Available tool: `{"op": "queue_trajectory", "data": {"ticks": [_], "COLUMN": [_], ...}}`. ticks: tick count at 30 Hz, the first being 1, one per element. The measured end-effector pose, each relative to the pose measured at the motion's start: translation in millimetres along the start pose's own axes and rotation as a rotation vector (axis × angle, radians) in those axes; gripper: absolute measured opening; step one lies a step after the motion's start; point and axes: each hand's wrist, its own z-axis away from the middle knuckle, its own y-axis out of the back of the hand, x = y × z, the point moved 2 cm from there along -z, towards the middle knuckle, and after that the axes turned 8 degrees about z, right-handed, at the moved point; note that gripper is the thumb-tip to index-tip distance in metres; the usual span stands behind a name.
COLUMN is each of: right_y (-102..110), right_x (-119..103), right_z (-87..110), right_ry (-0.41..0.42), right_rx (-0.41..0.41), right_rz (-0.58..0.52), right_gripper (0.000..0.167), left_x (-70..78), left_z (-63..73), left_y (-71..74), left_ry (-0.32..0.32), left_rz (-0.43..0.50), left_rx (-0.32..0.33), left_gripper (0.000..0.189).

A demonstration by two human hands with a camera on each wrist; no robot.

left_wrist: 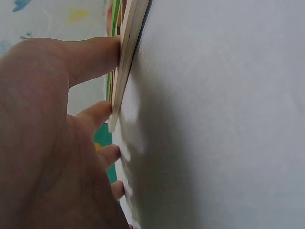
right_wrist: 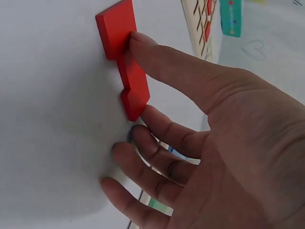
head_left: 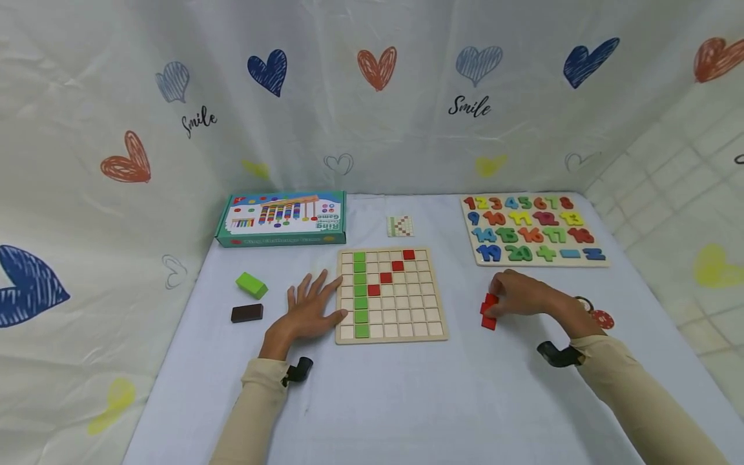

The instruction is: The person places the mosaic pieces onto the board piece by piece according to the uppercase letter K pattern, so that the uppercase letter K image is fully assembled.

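Note:
A wooden grid board (head_left: pixel 392 341) lies mid-table, with a column of green tiles (head_left: pixel 361 290) and several red tiles (head_left: pixel 386 278) on a diagonal. At its left edge rests my left hand (head_left: pixel 310 313), fingers spread; in the left wrist view the thumb (left_wrist: pixel 95 57) and index fingertip touch the board's side (left_wrist: pixel 131 43). To the right of the board, my right hand (head_left: pixel 520 294) is over a short staggered row of loose red tiles (right_wrist: pixel 136 81) on the cloth. Its thumb (right_wrist: pixel 176 67) and index finger (right_wrist: pixel 167 126) pinch the row from its two ends; the other fingers curl loosely beyond.
A green block (head_left: pixel 252 285) and a dark brown block (head_left: pixel 247 313) lie left of the left hand. Behind stand a ring game box (head_left: pixel 281 219), a small pattern card (head_left: pixel 400 226) and a number puzzle board (head_left: pixel 535 261). A red disc (head_left: pixel 602 319) lies by the right wrist.

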Motion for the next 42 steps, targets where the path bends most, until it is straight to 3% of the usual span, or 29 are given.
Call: {"op": "queue_trajectory", "data": {"ticks": [20, 24, 30, 37, 42], "right_y": [-0.3, 1.1, 5.0, 6.2, 11.6], "right_x": [-6.4, -6.4, -2.8, -2.1, -17.1], "right_z": [-0.6, 0.5, 3.4, 1.2, -0.4], "right_ry": [-0.020, -0.016, 0.040, 0.079, 0.098], "right_rx": [-0.026, -0.001, 0.059, 0.116, 0.157], "right_rz": [-0.065, -0.060, -0.042, -0.064, -0.111], "right_gripper": [0.059, 0.054, 0.032, 0.025, 0.021], "left_x": [-2.0, -3.0, -2.8, -5.8, -8.2], "left_z": [0.6, 0.0, 0.4, -1.7, -3.7], "left_y": [-0.9, -1.8, -1.9, -3.6, -3.5], "left_ry": [-0.018, -0.024, -0.042, -0.017, -0.017], "left_rz": [0.018, 0.025, 0.048, 0.035, 0.042], "left_rx": [0.003, 0.017, 0.032, 0.013, 0.013], "left_gripper": [0.078, 0.078, 0.077, 0.078, 0.080]}}
